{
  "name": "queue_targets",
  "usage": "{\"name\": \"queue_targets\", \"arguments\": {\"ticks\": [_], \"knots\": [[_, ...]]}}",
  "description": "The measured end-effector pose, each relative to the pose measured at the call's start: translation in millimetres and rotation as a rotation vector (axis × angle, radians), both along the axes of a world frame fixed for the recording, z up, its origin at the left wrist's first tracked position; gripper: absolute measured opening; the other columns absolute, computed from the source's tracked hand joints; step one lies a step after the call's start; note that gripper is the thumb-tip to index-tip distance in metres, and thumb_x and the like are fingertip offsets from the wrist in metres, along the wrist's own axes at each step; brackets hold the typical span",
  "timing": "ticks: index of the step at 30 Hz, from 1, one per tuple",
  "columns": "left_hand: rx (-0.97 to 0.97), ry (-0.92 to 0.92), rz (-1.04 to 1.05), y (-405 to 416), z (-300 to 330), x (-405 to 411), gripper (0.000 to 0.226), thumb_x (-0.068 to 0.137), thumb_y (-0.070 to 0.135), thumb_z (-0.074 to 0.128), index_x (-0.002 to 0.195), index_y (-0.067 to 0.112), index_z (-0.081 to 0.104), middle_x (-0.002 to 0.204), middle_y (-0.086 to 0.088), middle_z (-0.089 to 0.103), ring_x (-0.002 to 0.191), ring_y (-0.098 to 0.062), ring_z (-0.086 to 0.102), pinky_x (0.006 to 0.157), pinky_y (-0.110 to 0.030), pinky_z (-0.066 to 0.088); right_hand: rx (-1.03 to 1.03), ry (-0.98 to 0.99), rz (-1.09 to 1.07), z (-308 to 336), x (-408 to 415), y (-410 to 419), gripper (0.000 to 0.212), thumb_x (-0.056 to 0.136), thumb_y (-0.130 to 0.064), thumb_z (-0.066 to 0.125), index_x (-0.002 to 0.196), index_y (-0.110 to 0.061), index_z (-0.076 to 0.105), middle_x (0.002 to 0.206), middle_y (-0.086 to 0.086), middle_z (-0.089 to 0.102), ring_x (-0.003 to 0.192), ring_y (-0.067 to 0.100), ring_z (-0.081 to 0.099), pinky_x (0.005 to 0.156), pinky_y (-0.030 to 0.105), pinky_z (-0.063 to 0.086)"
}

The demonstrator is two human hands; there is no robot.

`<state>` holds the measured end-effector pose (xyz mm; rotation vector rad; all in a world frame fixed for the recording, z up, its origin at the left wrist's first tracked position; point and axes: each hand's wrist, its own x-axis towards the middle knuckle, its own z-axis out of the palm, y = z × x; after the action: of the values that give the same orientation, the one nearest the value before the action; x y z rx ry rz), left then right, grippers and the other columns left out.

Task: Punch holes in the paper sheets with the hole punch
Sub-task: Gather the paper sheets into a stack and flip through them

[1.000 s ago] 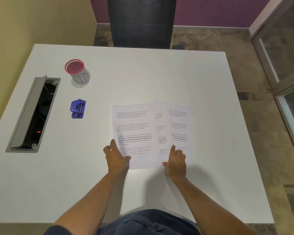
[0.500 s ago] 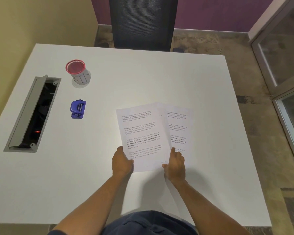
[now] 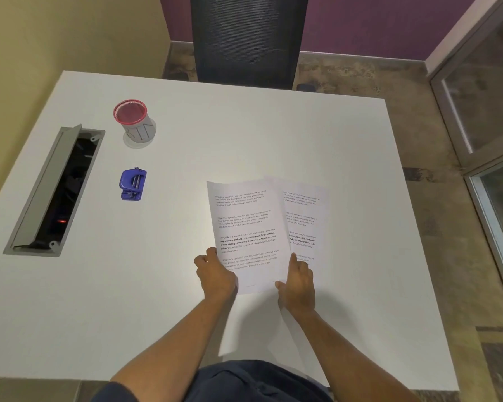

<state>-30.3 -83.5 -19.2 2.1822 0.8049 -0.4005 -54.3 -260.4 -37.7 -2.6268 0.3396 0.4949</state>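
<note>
Two printed paper sheets lie on the white table in front of me. The left sheet overlaps the right sheet and is tilted slightly. My left hand grips the left sheet at its lower left corner. My right hand rests on the lower edge of the right sheet with its fingers flat and the index finger extended. A blue hole punch sits well to the left of the sheets, untouched.
A red-rimmed mesh cup stands beyond the hole punch. An open grey cable box is set into the table at the left. A dark mesh chair stands at the far edge.
My left hand has closed on the left sheet's corner and slid that sheet to the right, further over the right sheet. My right hand has stayed in place.
</note>
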Motion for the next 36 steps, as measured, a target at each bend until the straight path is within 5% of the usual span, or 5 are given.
{"name": "queue_targets", "arguments": {"ticks": [9,17,22,28,36], "knots": [[-0.174,0.072,0.211,7,3,5,0.06,0.075,0.009,0.071,0.128,0.011,0.042,0.099,-0.002,0.059,0.084,-0.026,0.058,0.07,-0.031,0.045,0.012,-0.004,0.027,3,-2,-5,0.077,0.081,-0.017,0.075,0.146,-0.005,0.035,0.127,0.012,0.051,0.112,0.029,0.048,0.091,0.035,0.045],[-0.196,0.191,0.136,16,3,14,0.026,0.07,0.005,0.068,0.095,0.012,0.065,0.089,-0.005,0.068,0.079,-0.029,0.064,0.073,-0.034,0.056,0.15,0.054,0.007,5,1,-17,0.053,0.081,-0.018,0.064,0.132,-0.013,0.05,0.122,0.004,0.053,0.118,0.023,0.045,0.094,0.031,0.043],[-0.094,0.201,0.04,19,-1,7,0.012,0.072,0.012,0.063,0.083,0.015,0.063,0.08,-0.004,0.068,0.075,-0.03,0.065,0.077,-0.044,0.058,0.19,-0.117,-0.253,5,0,-27,0.041,0.087,-0.015,0.065,0.126,-0.001,0.06,0.123,0.015,0.061,0.117,0.033,0.052,0.1,0.037,0.041],[-0.116,0.196,0.072,25,-3,4,0.022,0.073,0.016,0.072,0.091,0.015,0.061,0.087,-0.001,0.067,0.085,-0.031,0.065,0.084,-0.045,0.054,-0.179,0.104,-0.372,12,12,-37,0.068,0.086,-0.043,0.067,0.134,-0.003,0.041,0.126,0.017,0.051,0.116,0.034,0.049,0.092,0.042,0.047],[-0.185,0.164,0.109,33,-4,2,0.027,0.071,0.014,0.081,0.093,0.016,0.065,0.088,0.0,0.067,0.083,-0.027,0.066,0.078,-0.04,0.056,0.016,0.124,-0.484,3,25,-33,0.07,0.082,-0.022,0.074,0.137,-0.005,0.036,0.122,0.021,0.054,0.114,0.039,0.055,0.093,0.044,0.048]]}}
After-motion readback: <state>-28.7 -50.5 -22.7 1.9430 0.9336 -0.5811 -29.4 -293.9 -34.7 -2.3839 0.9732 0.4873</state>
